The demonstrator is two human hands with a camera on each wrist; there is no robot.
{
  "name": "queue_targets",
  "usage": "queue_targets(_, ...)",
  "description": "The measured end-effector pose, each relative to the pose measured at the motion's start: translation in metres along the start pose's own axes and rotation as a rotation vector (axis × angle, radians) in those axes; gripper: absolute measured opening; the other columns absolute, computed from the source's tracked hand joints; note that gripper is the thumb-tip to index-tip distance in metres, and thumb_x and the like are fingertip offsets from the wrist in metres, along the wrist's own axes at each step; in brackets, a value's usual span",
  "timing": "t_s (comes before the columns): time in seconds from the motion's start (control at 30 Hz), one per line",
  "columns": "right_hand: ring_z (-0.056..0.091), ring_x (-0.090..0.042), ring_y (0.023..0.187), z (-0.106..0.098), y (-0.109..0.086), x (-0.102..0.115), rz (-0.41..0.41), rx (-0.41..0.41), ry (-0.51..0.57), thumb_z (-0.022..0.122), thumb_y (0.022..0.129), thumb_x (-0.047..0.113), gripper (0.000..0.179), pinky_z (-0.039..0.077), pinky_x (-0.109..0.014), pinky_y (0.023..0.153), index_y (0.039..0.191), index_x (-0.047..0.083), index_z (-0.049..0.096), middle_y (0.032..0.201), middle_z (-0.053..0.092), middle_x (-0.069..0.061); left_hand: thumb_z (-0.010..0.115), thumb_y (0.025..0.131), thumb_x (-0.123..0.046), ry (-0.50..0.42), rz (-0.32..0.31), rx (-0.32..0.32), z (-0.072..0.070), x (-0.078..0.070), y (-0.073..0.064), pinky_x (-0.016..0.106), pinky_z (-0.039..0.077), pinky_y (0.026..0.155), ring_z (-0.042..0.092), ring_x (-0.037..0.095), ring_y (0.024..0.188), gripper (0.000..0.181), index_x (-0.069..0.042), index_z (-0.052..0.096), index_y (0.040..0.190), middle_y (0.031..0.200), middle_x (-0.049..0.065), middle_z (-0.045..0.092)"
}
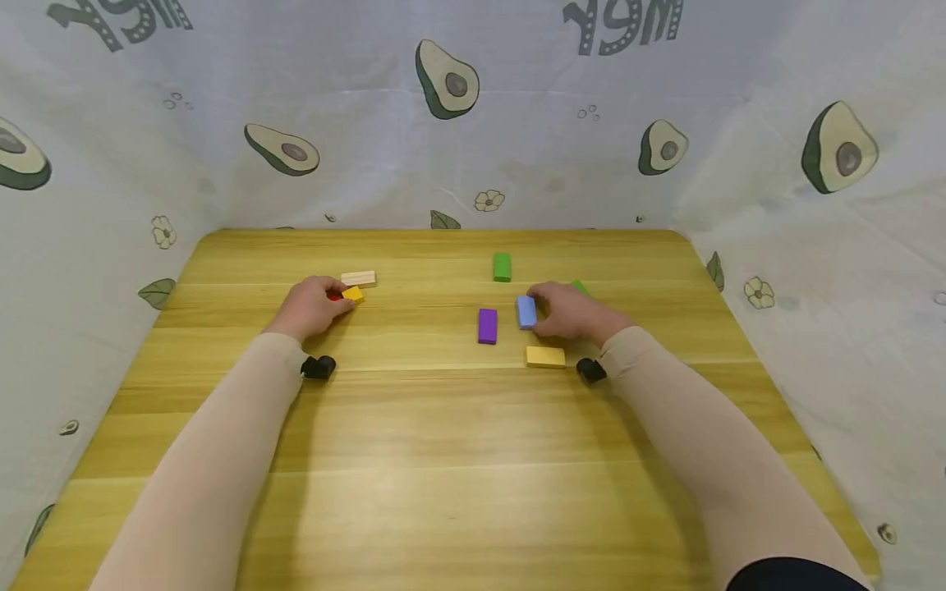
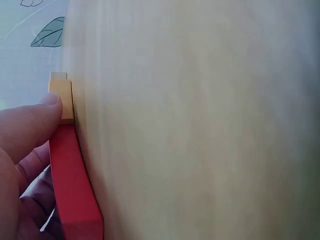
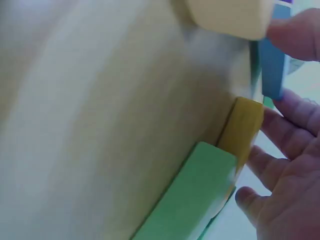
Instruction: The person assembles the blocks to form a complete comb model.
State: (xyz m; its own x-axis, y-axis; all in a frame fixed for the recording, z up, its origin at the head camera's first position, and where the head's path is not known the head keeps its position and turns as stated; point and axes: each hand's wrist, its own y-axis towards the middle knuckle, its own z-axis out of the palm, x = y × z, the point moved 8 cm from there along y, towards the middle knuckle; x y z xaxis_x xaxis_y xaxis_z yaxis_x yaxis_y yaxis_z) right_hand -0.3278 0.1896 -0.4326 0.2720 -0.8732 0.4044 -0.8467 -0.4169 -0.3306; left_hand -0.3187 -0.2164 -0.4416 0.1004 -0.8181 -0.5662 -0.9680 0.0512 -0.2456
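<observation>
My left hand (image 1: 310, 308) is at the left, thumb and fingers pinching a small yellow-orange block (image 1: 353, 295). In the left wrist view its thumb lies over the yellow-orange block (image 2: 66, 97), and a red block (image 2: 75, 180) extends beside the fingers. A pale wooden block (image 1: 358, 279) lies just behind. Over on the right, my right hand (image 1: 572, 312) grips a blue block (image 1: 526, 313) between thumb and fingertip at its two ends, as the blue block (image 3: 273, 70) shows in the right wrist view. A yellow block (image 3: 242, 120) and a green block (image 3: 187, 195) lie beneath that hand.
A purple block (image 1: 488, 326) lies left of the blue one, and a tan-yellow block (image 1: 545, 357) sits in front of the right hand. Farther back is another green block (image 1: 502, 267). The wooden table (image 1: 443, 460) meets a patterned curtain (image 1: 355, 107) at its far edge.
</observation>
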Motion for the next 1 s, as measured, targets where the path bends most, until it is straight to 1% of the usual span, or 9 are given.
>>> queue_targets(0.1, 0.051, -0.038, 0.135, -0.008, 0.008, 0.000, 0.033, -0.031, 0.050, 0.072, 0.094, 0.020, 0.071, 0.043, -0.055, 0.117, 0.155, -0.002, 0.042, 0.159, 0.047, -0.025, 0.066, 0.105, -0.031, -0.021, 0.002, 0.002, -0.001, 0.001, 0.001, 0.056, 0.037, 0.121, 0.048, 0.040, 0.134, 0.046, -0.005, 0.061, 0.143, 0.154, 0.022, 0.052)
queue_targets(0.17, 0.052, -0.036, 0.131, -0.014, 0.016, 0.003, 0.044, -0.057, 0.055, 0.072, 0.094, 0.021, 0.071, 0.044, -0.055, 0.116, 0.155, 0.000, 0.043, 0.159, 0.047, -0.023, 0.066, 0.105, -0.031, -0.034, 0.003, 0.003, -0.002, 0.003, 0.001, 0.055, 0.037, 0.121, 0.048, 0.039, 0.134, 0.046, -0.005, 0.061, 0.143, 0.153, 0.022, 0.052)
queue_targets(0.23, 0.052, -0.035, 0.128, -0.020, 0.025, 0.011, 0.043, -0.074, 0.060, 0.071, 0.094, 0.021, 0.070, 0.044, -0.054, 0.114, 0.155, 0.001, 0.043, 0.158, 0.049, -0.021, 0.066, 0.105, -0.030, -0.050, 0.000, 0.003, -0.002, 0.006, 0.002, 0.054, 0.038, 0.120, 0.049, 0.038, 0.131, 0.045, -0.006, 0.061, 0.142, 0.152, 0.021, 0.053)
queue_targets(0.33, 0.052, -0.033, 0.127, -0.024, 0.042, 0.027, 0.024, -0.093, 0.084, 0.071, 0.093, 0.019, 0.070, 0.044, -0.052, 0.116, 0.155, 0.001, 0.043, 0.156, 0.052, -0.019, 0.066, 0.105, -0.030, -0.070, -0.004, 0.013, 0.000, 0.010, 0.002, 0.054, 0.039, 0.119, 0.049, 0.037, 0.129, 0.043, -0.006, 0.062, 0.141, 0.151, 0.021, 0.052)
queue_targets(0.43, 0.054, -0.032, 0.123, -0.026, 0.061, 0.043, -0.003, -0.101, 0.111, 0.070, 0.092, 0.017, 0.070, 0.046, -0.048, 0.111, 0.154, 0.000, 0.043, 0.153, 0.054, -0.019, 0.067, 0.105, -0.030, -0.098, -0.004, 0.020, 0.004, 0.014, 0.002, 0.054, 0.039, 0.119, 0.048, 0.038, 0.130, 0.042, -0.007, 0.063, 0.140, 0.153, 0.021, 0.050)
queue_targets(0.53, 0.054, -0.031, 0.129, -0.025, 0.082, 0.058, -0.018, -0.105, 0.114, 0.072, 0.091, 0.017, 0.072, 0.045, -0.047, 0.115, 0.155, 0.001, 0.042, 0.153, 0.055, -0.017, 0.067, 0.104, -0.030, -0.115, -0.002, 0.011, 0.006, 0.016, 0.003, 0.053, 0.040, 0.117, 0.048, 0.037, 0.128, 0.042, -0.007, 0.064, 0.138, 0.151, 0.020, 0.051)
queue_targets(0.7, 0.053, -0.030, 0.135, -0.021, 0.114, 0.077, -0.027, -0.083, 0.102, 0.073, 0.093, 0.019, 0.074, 0.043, -0.045, 0.118, 0.157, 0.001, 0.040, 0.154, 0.053, -0.015, 0.068, 0.103, -0.031, -0.132, -0.006, -0.008, 0.009, 0.016, 0.003, 0.052, 0.041, 0.114, 0.048, 0.037, 0.125, 0.040, -0.008, 0.066, 0.136, 0.148, 0.019, 0.055)
queue_targets(0.83, 0.054, -0.029, 0.129, -0.020, 0.131, 0.084, -0.002, -0.070, 0.114, 0.072, 0.093, 0.016, 0.073, 0.045, -0.045, 0.115, 0.157, 0.002, 0.040, 0.155, 0.052, -0.015, 0.068, 0.103, -0.030, -0.145, -0.006, -0.016, 0.009, 0.017, 0.001, 0.053, 0.040, 0.116, 0.047, 0.037, 0.129, 0.039, -0.008, 0.066, 0.136, 0.149, 0.019, 0.054)
queue_targets(1.0, 0.055, -0.029, 0.122, -0.023, 0.145, 0.083, 0.034, -0.087, 0.095, 0.072, 0.092, 0.013, 0.071, 0.046, -0.044, 0.115, 0.156, 0.002, 0.042, 0.149, 0.056, -0.015, 0.068, 0.103, -0.030, -0.146, 0.001, -0.021, 0.008, 0.016, 0.000, 0.052, 0.041, 0.115, 0.049, 0.037, 0.128, 0.040, -0.008, 0.066, 0.136, 0.150, 0.019, 0.055)
